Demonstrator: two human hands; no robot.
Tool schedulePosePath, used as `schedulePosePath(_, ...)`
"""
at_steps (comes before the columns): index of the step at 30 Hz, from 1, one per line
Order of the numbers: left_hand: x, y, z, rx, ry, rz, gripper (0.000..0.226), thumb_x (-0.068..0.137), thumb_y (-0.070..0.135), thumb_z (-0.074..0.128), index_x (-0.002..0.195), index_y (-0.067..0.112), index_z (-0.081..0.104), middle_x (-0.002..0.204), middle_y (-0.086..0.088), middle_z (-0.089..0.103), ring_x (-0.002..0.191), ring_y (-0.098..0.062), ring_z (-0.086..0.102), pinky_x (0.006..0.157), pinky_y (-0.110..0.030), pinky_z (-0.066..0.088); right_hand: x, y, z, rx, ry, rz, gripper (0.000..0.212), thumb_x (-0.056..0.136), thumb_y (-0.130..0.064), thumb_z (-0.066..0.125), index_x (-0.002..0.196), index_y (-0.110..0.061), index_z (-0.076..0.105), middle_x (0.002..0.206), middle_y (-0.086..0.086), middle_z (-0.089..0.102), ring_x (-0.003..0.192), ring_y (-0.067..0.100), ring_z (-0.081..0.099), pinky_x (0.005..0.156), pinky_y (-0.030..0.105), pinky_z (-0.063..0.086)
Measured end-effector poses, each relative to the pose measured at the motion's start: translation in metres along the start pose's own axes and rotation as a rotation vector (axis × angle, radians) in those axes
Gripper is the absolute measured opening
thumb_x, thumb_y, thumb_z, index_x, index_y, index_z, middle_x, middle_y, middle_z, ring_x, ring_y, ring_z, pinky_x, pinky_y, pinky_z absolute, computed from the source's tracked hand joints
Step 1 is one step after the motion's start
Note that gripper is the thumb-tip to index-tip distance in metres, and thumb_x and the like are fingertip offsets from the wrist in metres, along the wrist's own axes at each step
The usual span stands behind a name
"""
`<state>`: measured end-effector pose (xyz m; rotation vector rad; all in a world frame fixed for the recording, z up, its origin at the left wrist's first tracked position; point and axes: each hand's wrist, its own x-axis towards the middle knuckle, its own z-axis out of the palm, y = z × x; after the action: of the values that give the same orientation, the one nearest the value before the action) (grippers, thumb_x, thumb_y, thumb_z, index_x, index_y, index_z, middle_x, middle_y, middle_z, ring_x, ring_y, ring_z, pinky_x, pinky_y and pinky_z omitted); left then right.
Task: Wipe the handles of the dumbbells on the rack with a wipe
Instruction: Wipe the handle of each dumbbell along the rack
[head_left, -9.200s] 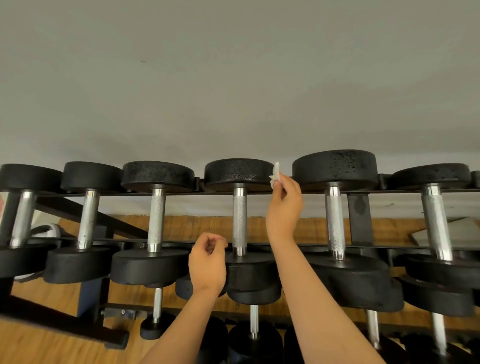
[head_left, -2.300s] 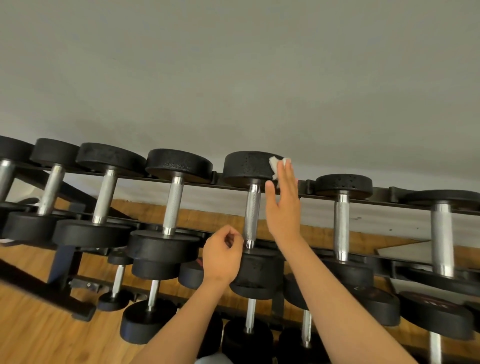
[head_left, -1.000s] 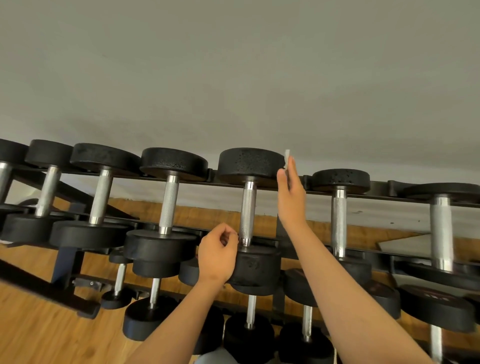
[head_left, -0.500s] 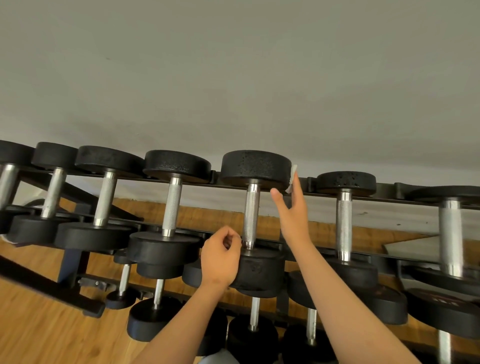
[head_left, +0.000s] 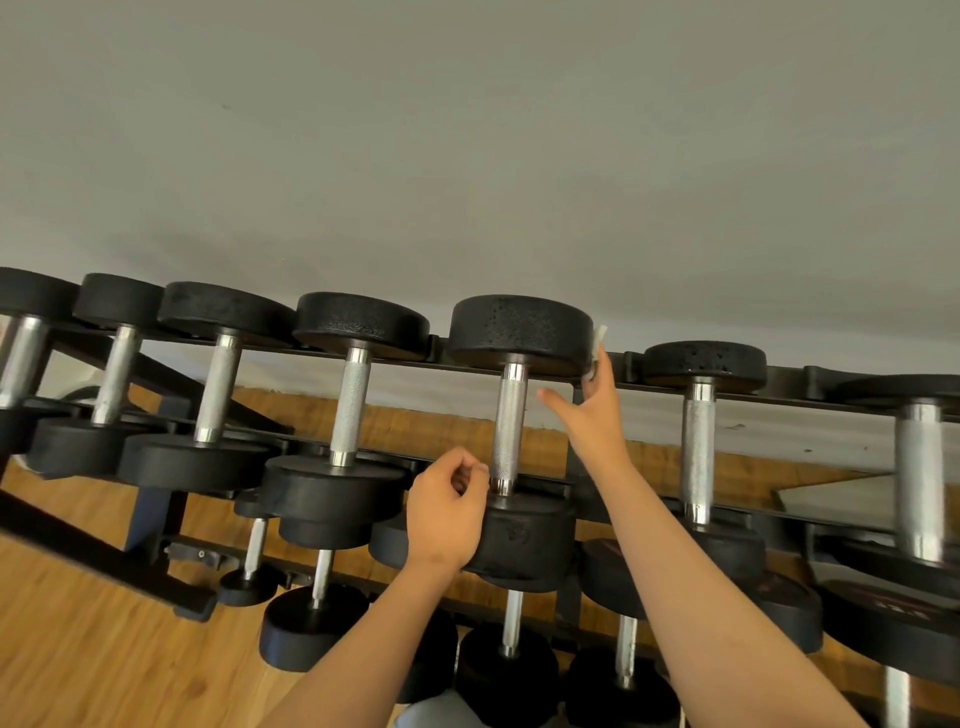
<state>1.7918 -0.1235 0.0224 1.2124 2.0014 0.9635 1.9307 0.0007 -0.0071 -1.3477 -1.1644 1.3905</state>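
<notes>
Grey wall (head_left: 467, 156), rack (head_left: 810, 385), right hand (head_left: 597, 415) raised flat on wipe (head_left: 599, 338), left hand (head_left: 447, 514) curled

A plain grey painted wall (head_left: 467, 130) is filling the upper half, soft light falling evenly across it, while a warm brown wooden plank floor (head_left: 78, 649) is stretching below.

Your right hand (head_left: 592, 415) reaches toward 12 o'clock, fingers straight, thumb splayed; left hand (head_left: 447, 512) curled, at its 8 o'clock.
</notes>
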Motion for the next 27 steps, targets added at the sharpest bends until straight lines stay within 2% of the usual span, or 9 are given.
schedulePosePath(3,0.0,-0.001,0.0,0.007,-0.001,0.006,0.022,0.091,0.01,0.057,0.07,0.019,0.059,0.068,0.001,0.062,0.069,-0.01,0.057,0.065,-0.017,0.045,0.003,-0.003,-0.001,0.036,-0.008,0.005,0.088,0.08,-0.005,0.074,0.151,-0.025,0.025,0.146,-0.001,0.045,0.138,0.014,0.038,0.113,0.044,0.034)
schedulePosePath(8,0.0,-0.001,-0.001,0.0,0.0,0.003,0.023,0.09,0.009,0.057,0.07,0.02,0.059,0.068,0.002,0.062,0.07,-0.01,0.057,0.066,-0.018,0.046,-0.011,0.007,-0.003,0.055,-0.037,0.03,0.09,0.08,-0.004,0.074,0.151,-0.026,0.024,0.152,-0.004,0.038,0.142,0.011,0.029,0.116,0.037,0.028)
schedulePosePath(12,0.0,0.0,0.0,0.005,0.005,0.007,0.023,0.09,0.009,0.057,0.07,0.019,0.059,0.068,0.002,0.062,0.07,-0.009,0.057,0.066,-0.018,0.046,-0.004,0.003,-0.003,0.05,-0.023,0.016,0.081,0.08,-0.004,0.074,0.147,-0.023,0.032,0.144,-0.003,0.047,0.138,0.012,0.037,0.115,0.042,0.032)
schedulePosePath(19,0.0,-0.001,-0.001,-0.002,0.009,0.022,0.023,0.091,0.009,0.057,0.071,0.02,0.059,0.068,0.003,0.062,0.069,-0.008,0.058,0.065,-0.017,0.046,-0.017,0.003,-0.007,0.048,-0.042,0.0,0.087,0.081,-0.005,0.073,0.151,-0.025,0.026,0.151,-0.005,0.04,0.141,0.01,0.033,0.116,0.04,0.031)
schedulePosePath(24,-0.001,-0.001,-0.001,-0.013,0.009,0.026,0.022,0.09,0.008,0.057,0.071,0.019,0.059,0.069,0.004,0.063,0.07,-0.007,0.058,0.065,-0.011,0.044,-0.004,-0.011,-0.009,-0.025,-0.046,-0.036,0.083,0.082,-0.003,0.071,0.149,-0.025,0.029,0.142,-0.004,0.049,0.134,0.011,0.042,0.112,0.043,0.037)
schedulePosePath(27,-0.001,-0.001,-0.001,-0.026,0.013,0.036,0.024,0.09,0.008,0.058,0.069,0.02,0.058,0.068,0.004,0.062,0.07,-0.006,0.057,0.065,-0.01,0.044,-0.018,-0.012,-0.008,-0.049,-0.037,-0.05,0.089,0.083,-0.006,0.07,0.153,-0.029,0.02,0.152,-0.005,0.037,0.141,0.01,0.032,0.117,0.041,0.029)
